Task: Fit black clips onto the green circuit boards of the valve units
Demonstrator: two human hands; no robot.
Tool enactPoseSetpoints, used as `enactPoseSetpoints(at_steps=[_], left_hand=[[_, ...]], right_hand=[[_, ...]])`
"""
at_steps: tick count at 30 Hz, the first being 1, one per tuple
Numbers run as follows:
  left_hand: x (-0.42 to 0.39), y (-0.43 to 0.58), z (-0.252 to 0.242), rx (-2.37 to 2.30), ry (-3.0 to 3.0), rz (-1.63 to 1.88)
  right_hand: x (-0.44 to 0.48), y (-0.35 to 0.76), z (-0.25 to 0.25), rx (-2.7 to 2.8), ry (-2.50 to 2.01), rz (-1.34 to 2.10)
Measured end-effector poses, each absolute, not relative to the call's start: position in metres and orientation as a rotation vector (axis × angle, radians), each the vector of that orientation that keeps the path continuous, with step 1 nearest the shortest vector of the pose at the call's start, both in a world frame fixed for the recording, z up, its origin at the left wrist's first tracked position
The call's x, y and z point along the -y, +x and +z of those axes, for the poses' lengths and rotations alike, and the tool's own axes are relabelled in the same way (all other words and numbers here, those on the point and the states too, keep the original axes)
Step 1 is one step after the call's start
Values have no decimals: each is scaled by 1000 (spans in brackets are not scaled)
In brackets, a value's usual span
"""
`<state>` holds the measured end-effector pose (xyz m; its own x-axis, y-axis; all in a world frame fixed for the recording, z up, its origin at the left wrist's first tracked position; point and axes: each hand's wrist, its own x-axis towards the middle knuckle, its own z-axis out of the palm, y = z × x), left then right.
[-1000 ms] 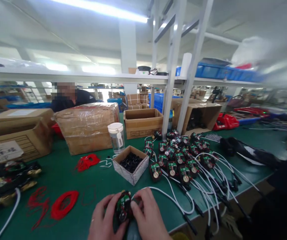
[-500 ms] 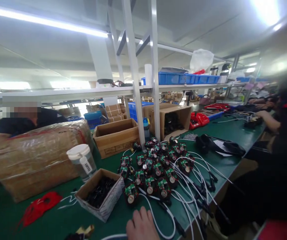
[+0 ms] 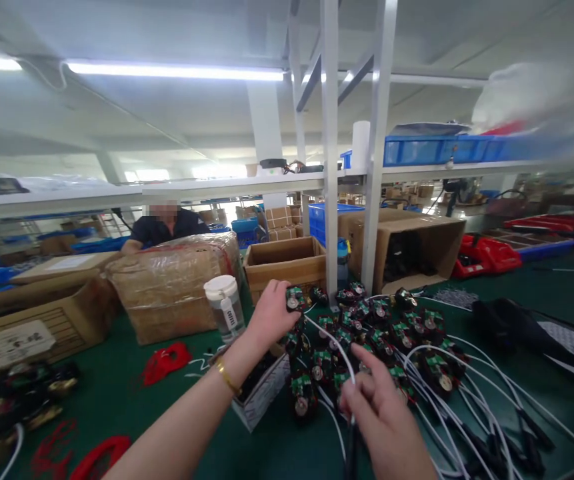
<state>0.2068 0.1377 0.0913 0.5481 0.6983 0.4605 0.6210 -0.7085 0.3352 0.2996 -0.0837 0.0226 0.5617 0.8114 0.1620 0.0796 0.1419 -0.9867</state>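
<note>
Circuit module (image 3: 295, 299) in left hand (image 3: 273, 313), cable (image 3: 341, 347) in right hand (image 3: 381, 407).

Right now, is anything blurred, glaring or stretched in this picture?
Head view: the long lamp glares white; head view, upper right: the bag looks smeared and stretched; head view, nearer in: left hand, right hand and cup's label look fairly sharp.

The left arm (image 3: 181, 413) is slanting forward, the left hand (image 3: 271, 313) gripping with thumb and bent fingers. The right hand (image 3: 381, 410) is pinching nearer the body, its index finger (image 3: 373, 363) pointing ahead.
</note>
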Motion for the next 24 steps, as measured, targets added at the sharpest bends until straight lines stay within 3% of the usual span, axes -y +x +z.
enactPoseSetpoints(at_steps=[6,15,24], left_hand=[[-178,269,65,-1233,2656,699],[-193,298,24,-1323,2736,447],[-180,302,23,-1209,2867,256]], right_hand=[[31,374,71,902,-1508,533],[-13,424,56,917,-1511,508],[-3,456,46,1086,-1901,200]])
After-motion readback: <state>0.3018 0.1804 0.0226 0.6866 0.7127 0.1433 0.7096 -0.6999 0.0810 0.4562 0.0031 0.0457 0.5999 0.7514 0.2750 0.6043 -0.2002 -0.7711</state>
